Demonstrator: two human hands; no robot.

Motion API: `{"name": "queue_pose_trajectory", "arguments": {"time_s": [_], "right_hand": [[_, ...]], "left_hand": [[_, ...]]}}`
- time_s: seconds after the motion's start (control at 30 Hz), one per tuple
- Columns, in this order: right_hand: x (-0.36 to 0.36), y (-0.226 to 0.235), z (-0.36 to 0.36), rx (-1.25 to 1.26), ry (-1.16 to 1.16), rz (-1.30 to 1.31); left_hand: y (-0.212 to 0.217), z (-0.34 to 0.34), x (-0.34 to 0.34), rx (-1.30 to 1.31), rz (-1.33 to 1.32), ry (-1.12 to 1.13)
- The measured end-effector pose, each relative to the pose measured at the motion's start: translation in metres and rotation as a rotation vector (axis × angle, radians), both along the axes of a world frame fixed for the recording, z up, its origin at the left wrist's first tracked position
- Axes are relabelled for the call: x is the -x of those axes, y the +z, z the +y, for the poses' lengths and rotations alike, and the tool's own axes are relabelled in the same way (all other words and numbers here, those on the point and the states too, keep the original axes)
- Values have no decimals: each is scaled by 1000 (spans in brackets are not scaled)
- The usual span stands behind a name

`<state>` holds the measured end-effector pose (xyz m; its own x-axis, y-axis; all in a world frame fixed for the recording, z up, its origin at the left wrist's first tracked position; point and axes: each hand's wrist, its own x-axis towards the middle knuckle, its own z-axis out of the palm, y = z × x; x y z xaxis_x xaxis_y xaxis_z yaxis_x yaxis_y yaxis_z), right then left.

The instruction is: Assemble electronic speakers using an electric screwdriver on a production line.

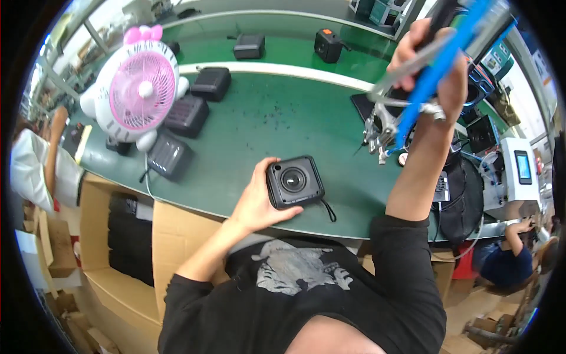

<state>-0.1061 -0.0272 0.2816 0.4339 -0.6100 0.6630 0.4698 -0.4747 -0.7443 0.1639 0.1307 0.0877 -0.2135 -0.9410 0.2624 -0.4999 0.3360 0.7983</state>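
Note:
My left hand (256,200) is closed around the left side of a small black square speaker (305,177), thumb along its near edge. The speaker lies at the bench's front edge with its round driver facing up and a wrist strap (329,211) trailing off its near right corner. Up at the right, my right hand (436,76) grips the dark handle of a powered screwdriver (386,127), which has a blue hose and a metal nose. That nose hangs over the bench, well apart from the speaker. The blue hose covers part of the hand.
Several black speakers (171,154) stand at the left beside a pink-and-white fan (143,91). Small dark bits (274,115) are scattered mid-bench. More speakers (249,45) sit on the far green strip. An open carton (121,259) is at lower left, a white control box (520,168) at right. Other people work at both sides.

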Motion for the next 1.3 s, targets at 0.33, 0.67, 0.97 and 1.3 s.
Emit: {"name": "queue_pose_trajectory", "arguments": {"time_s": [0.33, 0.67, 0.97, 1.3], "right_hand": [[-56, 57, 27, -8, 386, 79], [-79, 35, 13, -20, 523, 173], [-91, -7, 33, -147, 339, 32], [-78, 79, 77, 78, -288, 55]], "left_hand": [[34, -5, 5, 309, -450, -63], [18, -11, 15, 339, -682, -6], [18, -9, 18, 281, -611, 9], [16, -14, 19, 264, -718, 2]]}}
